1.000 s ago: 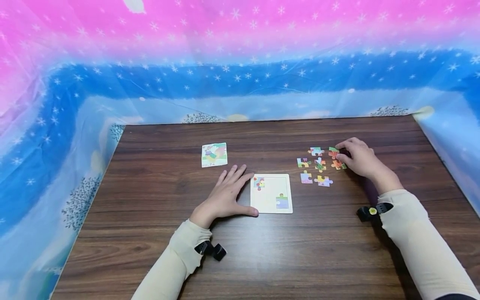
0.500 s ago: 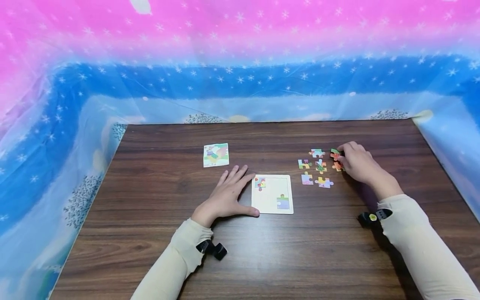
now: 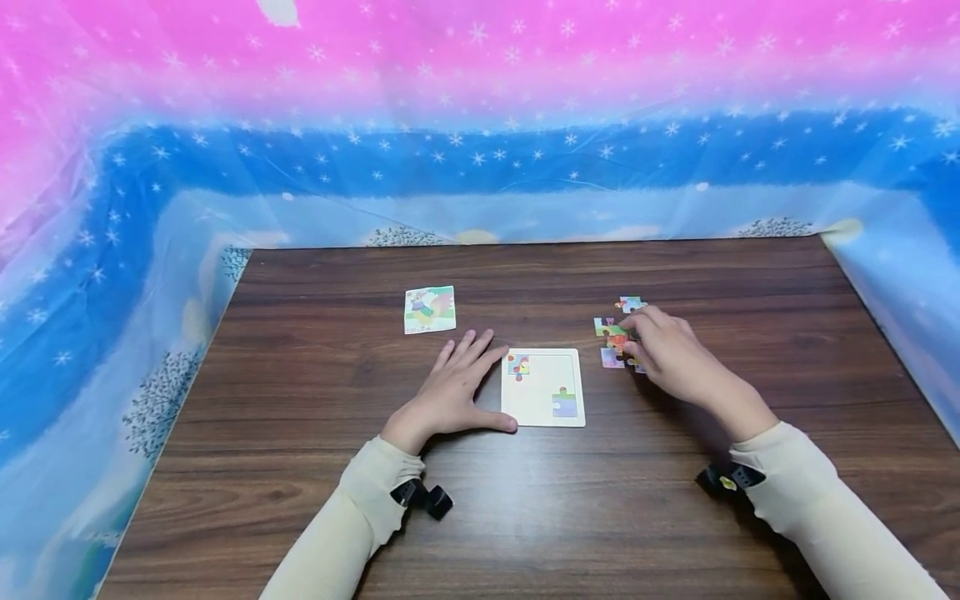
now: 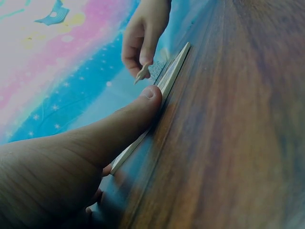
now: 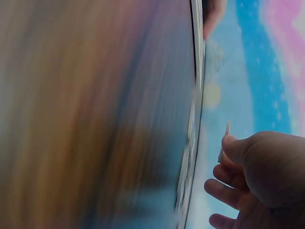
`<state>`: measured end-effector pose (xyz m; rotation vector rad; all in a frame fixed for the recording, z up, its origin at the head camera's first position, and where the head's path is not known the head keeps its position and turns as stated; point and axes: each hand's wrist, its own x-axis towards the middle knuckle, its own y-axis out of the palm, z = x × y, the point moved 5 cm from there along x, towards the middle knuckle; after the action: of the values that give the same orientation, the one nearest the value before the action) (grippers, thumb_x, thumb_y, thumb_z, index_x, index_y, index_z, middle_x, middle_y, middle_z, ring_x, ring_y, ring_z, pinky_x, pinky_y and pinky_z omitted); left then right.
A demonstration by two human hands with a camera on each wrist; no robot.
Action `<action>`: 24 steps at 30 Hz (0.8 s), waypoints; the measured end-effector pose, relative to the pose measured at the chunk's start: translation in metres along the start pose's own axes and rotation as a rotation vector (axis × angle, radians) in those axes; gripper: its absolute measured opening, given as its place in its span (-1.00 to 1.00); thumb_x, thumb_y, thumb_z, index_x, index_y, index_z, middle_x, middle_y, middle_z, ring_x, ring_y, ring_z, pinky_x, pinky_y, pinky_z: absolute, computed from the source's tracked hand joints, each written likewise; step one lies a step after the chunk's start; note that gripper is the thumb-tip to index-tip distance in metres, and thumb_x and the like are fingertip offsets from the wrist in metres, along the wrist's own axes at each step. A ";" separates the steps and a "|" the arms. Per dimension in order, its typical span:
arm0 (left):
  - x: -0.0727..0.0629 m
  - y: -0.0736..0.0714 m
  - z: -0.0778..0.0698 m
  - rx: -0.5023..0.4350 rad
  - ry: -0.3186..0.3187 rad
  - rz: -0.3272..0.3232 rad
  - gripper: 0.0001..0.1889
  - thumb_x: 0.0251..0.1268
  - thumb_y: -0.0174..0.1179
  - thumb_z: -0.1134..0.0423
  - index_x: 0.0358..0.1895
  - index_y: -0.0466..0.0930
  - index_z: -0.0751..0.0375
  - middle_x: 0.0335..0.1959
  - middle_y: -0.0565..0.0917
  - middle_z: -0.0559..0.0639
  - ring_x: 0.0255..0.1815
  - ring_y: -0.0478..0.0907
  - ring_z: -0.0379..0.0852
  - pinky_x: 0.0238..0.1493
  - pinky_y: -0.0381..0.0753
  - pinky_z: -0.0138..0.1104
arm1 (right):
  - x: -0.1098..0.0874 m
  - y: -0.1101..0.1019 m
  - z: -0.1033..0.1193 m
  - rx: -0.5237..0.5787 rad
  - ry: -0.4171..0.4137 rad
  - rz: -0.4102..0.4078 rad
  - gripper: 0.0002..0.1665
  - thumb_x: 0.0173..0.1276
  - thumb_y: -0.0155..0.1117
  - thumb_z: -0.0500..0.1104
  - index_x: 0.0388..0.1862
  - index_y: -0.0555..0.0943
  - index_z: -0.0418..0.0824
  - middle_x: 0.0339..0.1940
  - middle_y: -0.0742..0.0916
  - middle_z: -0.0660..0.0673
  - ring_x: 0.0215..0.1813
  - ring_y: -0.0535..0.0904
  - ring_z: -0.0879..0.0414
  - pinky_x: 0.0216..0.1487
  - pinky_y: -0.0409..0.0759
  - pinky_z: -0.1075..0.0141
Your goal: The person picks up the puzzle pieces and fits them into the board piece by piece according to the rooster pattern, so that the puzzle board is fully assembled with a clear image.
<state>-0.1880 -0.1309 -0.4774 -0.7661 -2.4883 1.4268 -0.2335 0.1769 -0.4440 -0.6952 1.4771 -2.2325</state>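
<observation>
Right hand (image 3: 686, 358) pinching one puzzle piece (image 4: 141, 74), left hand (image 3: 448, 390) touching one tray (image 3: 536, 398)

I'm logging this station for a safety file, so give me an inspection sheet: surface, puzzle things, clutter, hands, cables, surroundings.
Surface: dark wood-grain table, glare near the middle.
Puzzle things: white tray with a far-left piece and a near-right piece; loose pieces to its right, partly hidden; picture card beyond, to the left.
Clutter: nothing seen.
Hands: left hand spread, touching the tray's left edge; right hand pinches a raised piece.
Cables: nothing seen.
Surroundings: pink-and-blue snowflake cloth behind and at both sides.
</observation>
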 end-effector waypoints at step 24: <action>0.001 0.002 0.003 0.005 -0.016 0.011 0.22 0.07 0.46 -0.46 0.73 0.08 -0.04 0.77 -0.11 0.05 0.77 -0.33 0.07 0.70 -0.38 0.04 | 0.021 0.037 0.074 -0.009 -0.148 0.082 -0.61 0.55 0.32 -0.28 0.31 0.65 -0.26 0.23 0.66 -0.22 0.29 0.59 -0.16 0.26 0.45 -0.32</action>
<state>-0.1892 -0.1324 -0.4811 -0.7712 -2.4950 1.4485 -0.2052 0.0964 -0.4496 -0.7708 1.4185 -2.0669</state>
